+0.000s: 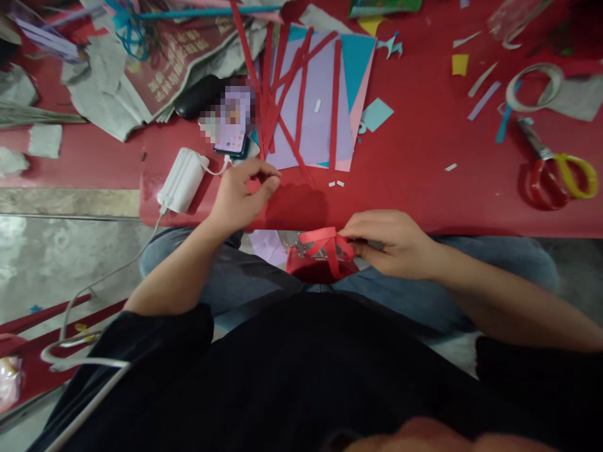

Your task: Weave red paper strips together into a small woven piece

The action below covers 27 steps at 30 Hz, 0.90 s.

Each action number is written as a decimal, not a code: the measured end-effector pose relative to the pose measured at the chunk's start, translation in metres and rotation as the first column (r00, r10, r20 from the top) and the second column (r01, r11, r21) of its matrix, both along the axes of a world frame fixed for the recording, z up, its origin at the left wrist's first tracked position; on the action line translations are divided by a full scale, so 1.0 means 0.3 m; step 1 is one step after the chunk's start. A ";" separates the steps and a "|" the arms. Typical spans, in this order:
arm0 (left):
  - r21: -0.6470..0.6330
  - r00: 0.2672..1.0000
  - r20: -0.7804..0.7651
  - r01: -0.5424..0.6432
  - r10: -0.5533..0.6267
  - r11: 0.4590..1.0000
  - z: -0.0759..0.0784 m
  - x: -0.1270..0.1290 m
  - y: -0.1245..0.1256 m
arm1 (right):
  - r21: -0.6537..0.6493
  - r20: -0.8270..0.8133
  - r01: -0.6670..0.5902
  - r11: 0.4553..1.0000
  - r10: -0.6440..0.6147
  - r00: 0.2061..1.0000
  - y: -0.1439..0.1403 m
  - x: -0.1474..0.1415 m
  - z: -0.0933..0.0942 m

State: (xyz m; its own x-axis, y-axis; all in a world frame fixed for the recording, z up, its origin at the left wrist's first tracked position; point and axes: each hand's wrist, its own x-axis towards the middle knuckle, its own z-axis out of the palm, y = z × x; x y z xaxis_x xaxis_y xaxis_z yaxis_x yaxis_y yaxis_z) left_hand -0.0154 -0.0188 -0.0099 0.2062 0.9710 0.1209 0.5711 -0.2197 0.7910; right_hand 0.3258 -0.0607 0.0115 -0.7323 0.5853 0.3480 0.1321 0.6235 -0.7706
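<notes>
My right hand (391, 245) pinches a loop shape of red paper strips (325, 242) between thumb and fingers, just off the table's front edge and above my lap. My left hand (247, 194) hovers over the front of the table, thumb and forefinger tips close together; anything between them is too small to make out. Beyond it, several long red paper strips (335, 107) lie across a stack of purple, blue and pink paper sheets (318, 138). Small white paper bits (336, 184) lie in front of the stack.
A white power bank (183, 181) is cabled to a phone (230, 147) left of my left hand. Scissors (560, 169) with red and yellow handles and a tape roll (534, 88) lie at right. Crumpled newspaper (101, 88) covers the back left of the red table (414, 169).
</notes>
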 end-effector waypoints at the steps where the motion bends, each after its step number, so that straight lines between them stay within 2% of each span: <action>1: -0.080 0.987 0.153 0.058 -0.046 0.995 0.009 0.029 -0.020 | -0.011 -0.002 0.000 1.000 0.000 1.000 0.001 -0.002 -0.009; 2: -0.156 0.954 0.282 0.152 -0.103 0.976 0.020 0.056 -0.040 | -0.021 -0.002 0.001 1.000 -0.001 1.000 0.001 -0.004 -0.018; 4: -0.225 0.868 0.459 0.321 -0.190 0.920 0.043 0.100 -0.074 | -0.027 0.019 0.007 1.000 -0.007 1.000 0.001 -0.009 -0.035; 6: -0.250 0.794 0.556 0.441 -0.245 0.862 0.069 0.126 -0.095 | -0.023 0.059 0.009 1.000 -0.008 0.998 0.000 -0.014 -0.049; 8: -0.260 0.752 0.600 0.506 -0.274 0.822 0.098 0.137 -0.104 | -0.024 0.078 0.003 1.000 -0.001 0.997 -0.001 -0.018 -0.057; 11: -0.292 0.740 0.604 0.551 -0.296 0.782 0.135 0.142 -0.103 | -0.035 0.067 -0.025 0.999 0.027 0.997 -0.002 -0.020 -0.060; 14: -0.339 0.749 0.574 0.586 -0.332 0.735 0.151 0.142 -0.097 | -0.042 0.102 -0.038 0.998 0.043 0.994 -0.001 -0.018 -0.059; 17: -0.363 0.742 0.568 0.614 -0.356 0.700 0.147 0.140 -0.098 | -0.036 0.129 -0.030 0.999 0.035 0.991 0.000 -0.017 -0.058; 27: -0.425 0.719 0.637 0.628 -0.277 0.652 0.134 0.147 -0.098 | -0.045 0.133 -0.044 0.998 0.050 0.990 -0.009 -0.034 -0.070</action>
